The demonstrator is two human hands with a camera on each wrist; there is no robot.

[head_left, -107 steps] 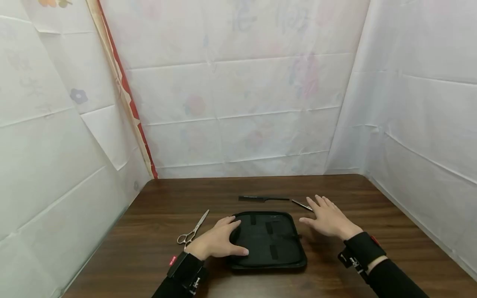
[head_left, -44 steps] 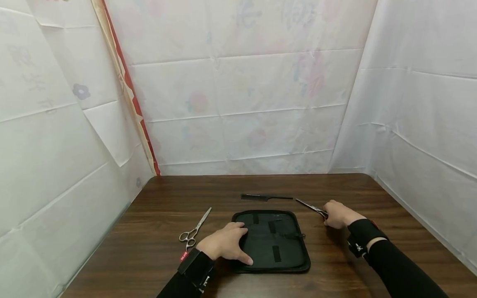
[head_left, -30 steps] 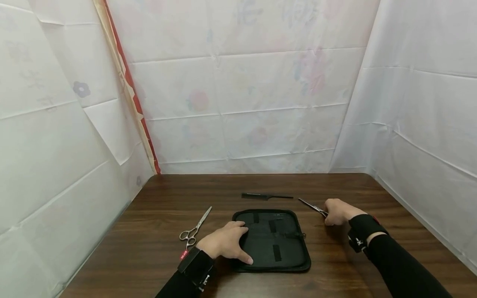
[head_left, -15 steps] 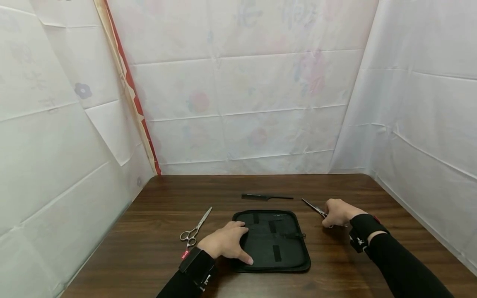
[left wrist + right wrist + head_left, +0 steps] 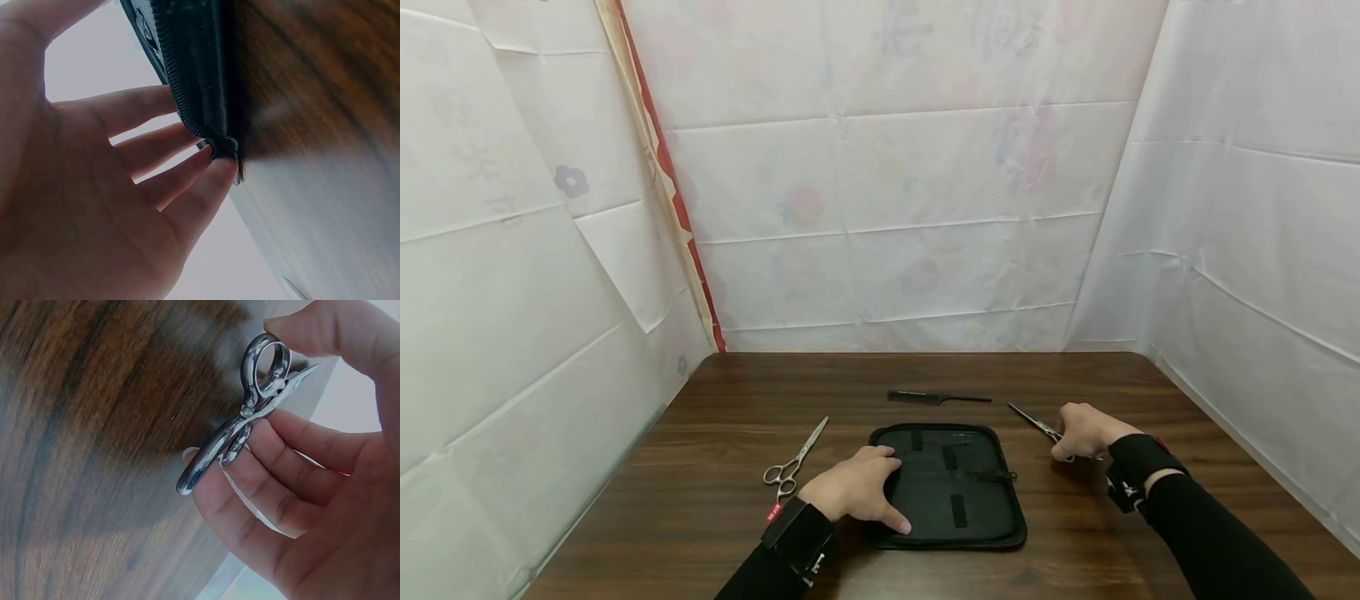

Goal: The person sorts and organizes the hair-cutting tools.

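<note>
One pair, the right scissors (image 5: 230,433), is in the grip of the right hand (image 5: 1084,431): the thumb touches one finger ring and the fingers lie along the opposite side of the handles. The blades project beyond the fingers, slanting forward and to the left; whether their tips rest on the table (image 5: 737,400) cannot be told from these views. The grip is over the right part of the table, near the case (image 5: 925,492) but apart from it. The left hand (image 5: 853,485) is spread and nearly straight-fingered at the left side of the case, its fingertips touching the zip edge and its thumb over the inner face. The case is black and lies flat, short dark loops showing on its upward face, between the two hands. Left scissors (image 5: 807,446) lie on the table beyond the left wrist, well apart from the right hand, blades pointing forward and slightly right, no fingers on them. A black comb (image 5: 913,397) lies crosswise behind the case, its thin tail directed right, towards the tips of the held pair but apart from them. Each wrist bears a black strap (image 5: 1142,458). White sheets (image 5: 880,208) enclose the back and sides.
</note>
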